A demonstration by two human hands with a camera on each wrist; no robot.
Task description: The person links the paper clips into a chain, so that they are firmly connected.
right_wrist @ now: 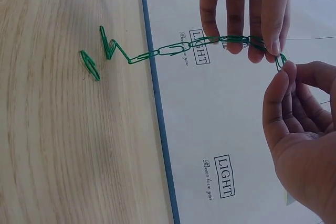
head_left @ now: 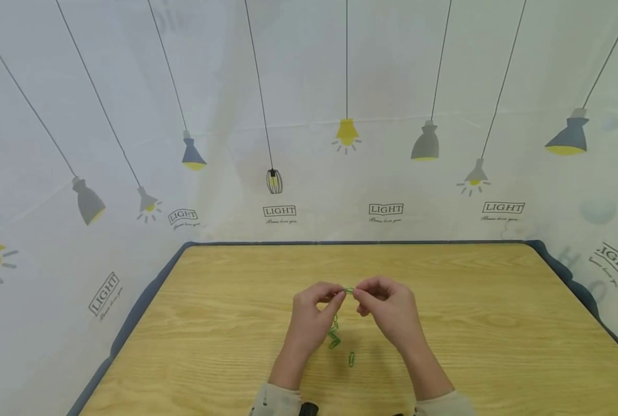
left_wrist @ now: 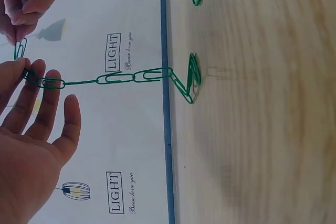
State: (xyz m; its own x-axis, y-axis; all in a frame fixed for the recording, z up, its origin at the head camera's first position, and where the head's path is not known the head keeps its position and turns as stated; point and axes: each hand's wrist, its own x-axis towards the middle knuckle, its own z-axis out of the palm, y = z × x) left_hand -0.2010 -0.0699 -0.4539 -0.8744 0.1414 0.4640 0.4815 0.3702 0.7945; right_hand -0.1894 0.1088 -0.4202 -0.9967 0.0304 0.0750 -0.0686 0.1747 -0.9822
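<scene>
My left hand (head_left: 311,318) pinches the upper end of a chain of green paper clips (left_wrist: 115,78) between thumb and forefinger, its other fingers spread beside the links. From there the chain hangs down, and its lowest links lie folded in a zigzag on the wooden table (head_left: 226,312). Opposite, fingertips nearly meeting the left ones, my right hand (head_left: 392,312) pinches a green paper clip (right_wrist: 281,60) at the top end of the chain. Whether that clip is hooked into the chain I cannot tell. One loose green paper clip (head_left: 352,359) lies on the table near the chain's foot.
A dark blue edge (head_left: 314,242) borders the table at the back and sides. Behind it hangs a pale sheet (head_left: 319,173) printed with lamps and the word LIGHT. A small black object (head_left: 309,409) shows by the left sleeve at the bottom.
</scene>
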